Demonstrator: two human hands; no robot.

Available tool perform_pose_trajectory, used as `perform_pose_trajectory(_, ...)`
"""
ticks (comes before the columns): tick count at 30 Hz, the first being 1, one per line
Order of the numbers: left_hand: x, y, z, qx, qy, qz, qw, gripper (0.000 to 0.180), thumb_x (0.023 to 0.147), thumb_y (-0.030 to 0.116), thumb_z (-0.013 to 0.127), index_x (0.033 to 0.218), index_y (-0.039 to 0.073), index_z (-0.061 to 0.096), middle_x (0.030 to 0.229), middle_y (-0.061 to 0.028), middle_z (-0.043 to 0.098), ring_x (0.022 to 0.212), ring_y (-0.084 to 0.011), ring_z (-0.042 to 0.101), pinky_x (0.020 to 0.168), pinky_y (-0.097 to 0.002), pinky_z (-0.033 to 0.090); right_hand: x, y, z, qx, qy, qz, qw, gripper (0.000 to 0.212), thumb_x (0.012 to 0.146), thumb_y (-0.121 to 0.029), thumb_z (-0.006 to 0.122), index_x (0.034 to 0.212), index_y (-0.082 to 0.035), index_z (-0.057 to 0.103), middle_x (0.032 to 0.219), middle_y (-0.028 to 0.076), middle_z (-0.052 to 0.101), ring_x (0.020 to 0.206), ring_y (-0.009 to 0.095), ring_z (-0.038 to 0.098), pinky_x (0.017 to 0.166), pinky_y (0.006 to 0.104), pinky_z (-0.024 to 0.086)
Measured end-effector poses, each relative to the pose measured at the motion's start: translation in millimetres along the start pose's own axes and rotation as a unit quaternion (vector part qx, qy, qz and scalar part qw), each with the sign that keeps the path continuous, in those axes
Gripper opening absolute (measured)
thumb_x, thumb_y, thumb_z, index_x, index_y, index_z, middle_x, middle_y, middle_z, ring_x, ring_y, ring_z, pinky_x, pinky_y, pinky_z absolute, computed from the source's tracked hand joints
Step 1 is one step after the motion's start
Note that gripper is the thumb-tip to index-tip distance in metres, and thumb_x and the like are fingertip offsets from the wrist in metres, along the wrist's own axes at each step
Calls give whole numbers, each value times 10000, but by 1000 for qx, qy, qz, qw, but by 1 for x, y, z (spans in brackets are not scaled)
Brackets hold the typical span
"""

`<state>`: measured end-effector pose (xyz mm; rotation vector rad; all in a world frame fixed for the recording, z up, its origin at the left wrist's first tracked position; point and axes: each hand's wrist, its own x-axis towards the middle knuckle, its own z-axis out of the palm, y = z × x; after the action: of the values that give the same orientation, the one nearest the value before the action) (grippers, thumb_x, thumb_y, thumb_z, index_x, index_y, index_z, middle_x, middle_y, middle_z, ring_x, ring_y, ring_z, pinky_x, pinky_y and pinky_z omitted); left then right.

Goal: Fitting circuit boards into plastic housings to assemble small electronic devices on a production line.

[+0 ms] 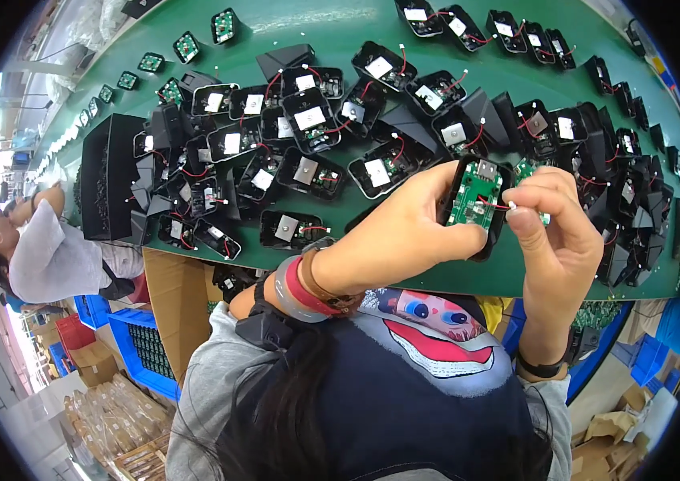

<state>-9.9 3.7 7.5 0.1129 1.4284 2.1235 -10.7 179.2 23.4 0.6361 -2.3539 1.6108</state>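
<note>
My left hand (416, 220) is closed around a small black plastic housing (490, 244), with its thumb along the near end. A green circuit board (468, 202) with a silver metal port shows in the housing's opening. Thumb and forefinger of my right hand (560, 232) pinch a small white plug (511, 206) on a red wire, right beside the board. Parts of another green board (525, 169) show behind the right fingers; whether that hand holds it I cannot tell.
Many open black housings (308, 120) with white labels and red wires crowd the green table (324, 36). A black box (107, 176) stands at the left, near a seated co-worker (51, 248). Below the table edge are a cardboard box (175, 305) and blue crates (143, 349).
</note>
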Motion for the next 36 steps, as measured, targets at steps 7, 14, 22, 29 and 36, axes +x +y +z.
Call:
perform_pose_trajectory(7,12,-20,12,126,90,150,977,441,822,43,600,1220,7,414,1061,-84,540,875,-124,557,740,-268,487,-6,-4,18,231,88,154,957,122,861,-25,611,958,47,593,943,79,595,853,132,562,803,244,432)
perform_pose_trajectory(14,14,-25,7,317,137,311,886,119,797,40,613,896,24,550,890,-77,573,887,-243,520,820,-328,411,-7,3,19,220,87,95,967,109,880,-10,572,976,42,581,950,75,593,892,126,565,798,240,450)
perform_pose_trajectory(22,3,-16,12,363,163,288,871,171,828,35,580,994,21,541,906,-74,575,891,-208,533,862,-298,417,-1,0,10,-216,52,-59,973,103,798,-4,613,899,-16,601,830,87,581,739,200,529,659,291,423)
perform_pose_trajectory(29,13,-23,19,213,155,311,913,516,795,19,559,1294,6,426,1232,-187,529,1080,-350,558,883,-356,463,-2,-10,0,94,-45,124,987,138,900,-107,564,925,29,571,961,71,522,873,118,490,775,225,380)
perform_pose_trajectory(36,13,-19,18,78,104,191,973,295,786,16,554,1079,27,528,928,-39,546,842,-109,532,733,-247,439,-7,-10,-5,61,-30,139,988,131,879,-105,598,898,25,588,914,48,501,822,96,468,715,190,350)
